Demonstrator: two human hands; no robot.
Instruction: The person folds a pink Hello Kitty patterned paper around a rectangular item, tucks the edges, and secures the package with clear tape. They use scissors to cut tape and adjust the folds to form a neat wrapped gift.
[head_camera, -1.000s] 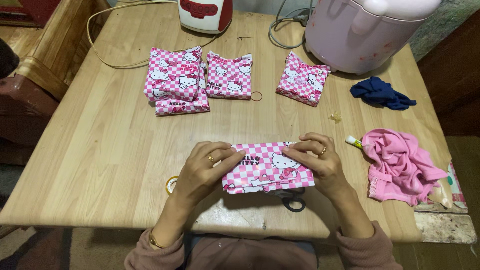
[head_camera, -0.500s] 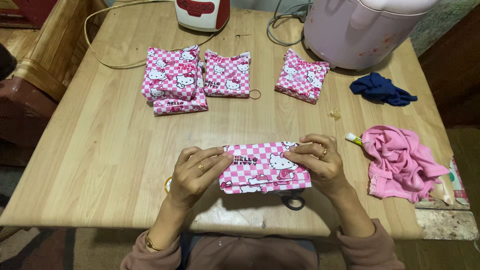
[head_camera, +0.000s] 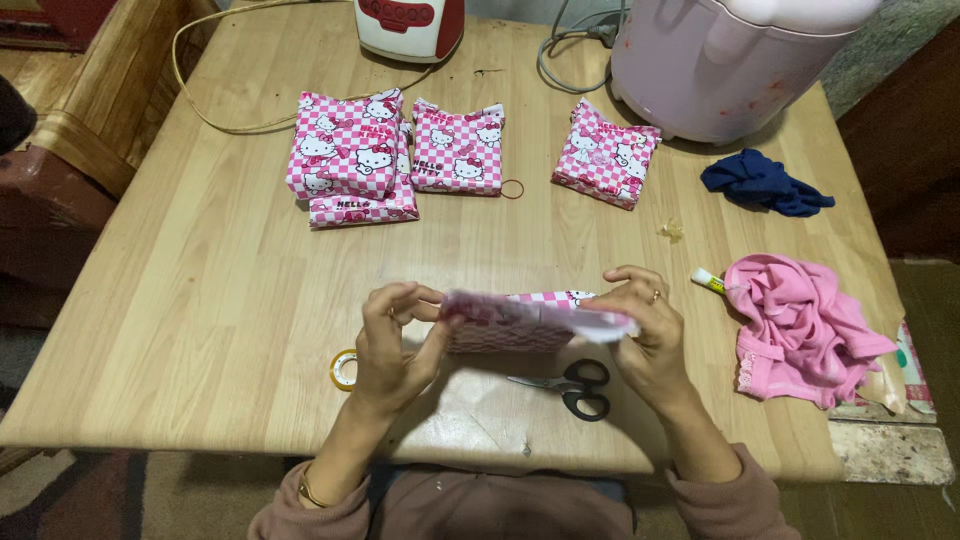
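Both hands pinch one pink checkered parcel (head_camera: 525, 320), lifted just above the table (head_camera: 200, 290) near its front edge: left hand (head_camera: 392, 345) grips one end, right hand (head_camera: 645, 335) the other. Motion blur, so wrap looks unfinished, probably. Scissors (head_camera: 570, 385) below, tape roll (head_camera: 343, 369) beside left hand. Finished wrapped parcels (head_camera: 350, 155) lie well apart at the back.

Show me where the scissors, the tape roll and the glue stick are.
Scissors (head_camera: 585, 388), head view, on the black handle loops.
Tape roll (head_camera: 343, 369), head view, on its visible ring edge.
Glue stick (head_camera: 708, 284), head view, on its pale body.
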